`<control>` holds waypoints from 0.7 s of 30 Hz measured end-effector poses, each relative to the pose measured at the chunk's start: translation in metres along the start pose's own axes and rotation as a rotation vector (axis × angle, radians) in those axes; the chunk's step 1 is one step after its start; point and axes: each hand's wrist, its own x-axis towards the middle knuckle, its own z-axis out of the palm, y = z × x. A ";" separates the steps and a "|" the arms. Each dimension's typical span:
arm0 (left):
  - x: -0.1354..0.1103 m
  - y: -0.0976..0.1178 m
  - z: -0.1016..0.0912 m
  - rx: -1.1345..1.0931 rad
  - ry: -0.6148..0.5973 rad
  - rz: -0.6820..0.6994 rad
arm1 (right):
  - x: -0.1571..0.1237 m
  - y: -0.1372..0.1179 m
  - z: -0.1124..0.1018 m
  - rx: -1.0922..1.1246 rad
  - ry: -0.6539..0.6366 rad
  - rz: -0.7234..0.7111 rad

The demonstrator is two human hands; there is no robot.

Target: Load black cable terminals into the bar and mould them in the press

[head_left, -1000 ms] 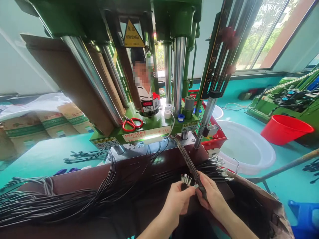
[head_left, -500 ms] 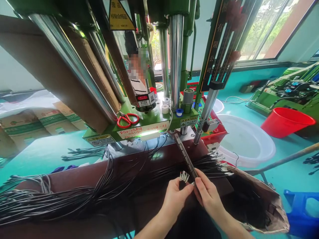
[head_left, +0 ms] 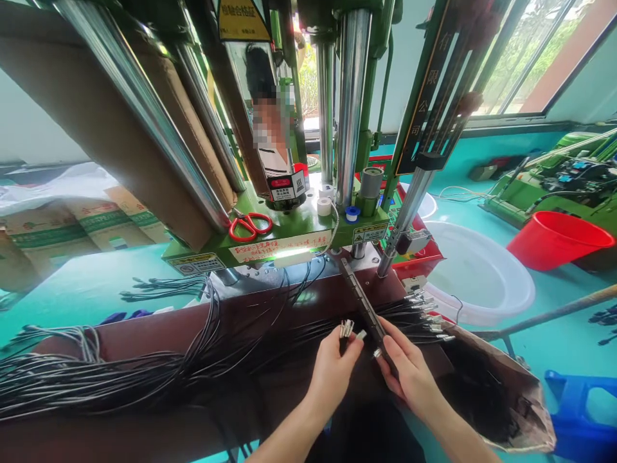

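Note:
My left hand is closed around a small bunch of cable ends with silvery metal connectors. One connector sticks out separately by the thumb. My right hand grips the near end of a long, dark metal bar with slots along it. The bar slants away toward the base of the green press. At its near end, by my right fingertips, a small shiny connector shows. A gap separates my two hands.
Black cables spread over the brown table, with more connector ends at right. Red-handled scissors lie on the press. A lined box stands at right, near a white tub and red bucket.
My left hand has moved left, away from the bar, with the connectors. My right hand keeps hold of the bar and has shifted slightly. The camera view has tilted a little.

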 end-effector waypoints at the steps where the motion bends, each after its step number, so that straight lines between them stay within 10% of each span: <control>1: 0.000 0.000 0.001 0.057 -0.019 0.032 | 0.001 0.000 0.000 -0.014 -0.024 -0.012; 15: 0.001 -0.012 0.002 0.022 -0.061 0.039 | 0.008 0.018 -0.002 -0.235 -0.133 -0.204; 21: 0.001 -0.002 -0.003 -0.184 0.022 -0.027 | 0.002 0.003 0.002 -0.127 -0.085 -0.042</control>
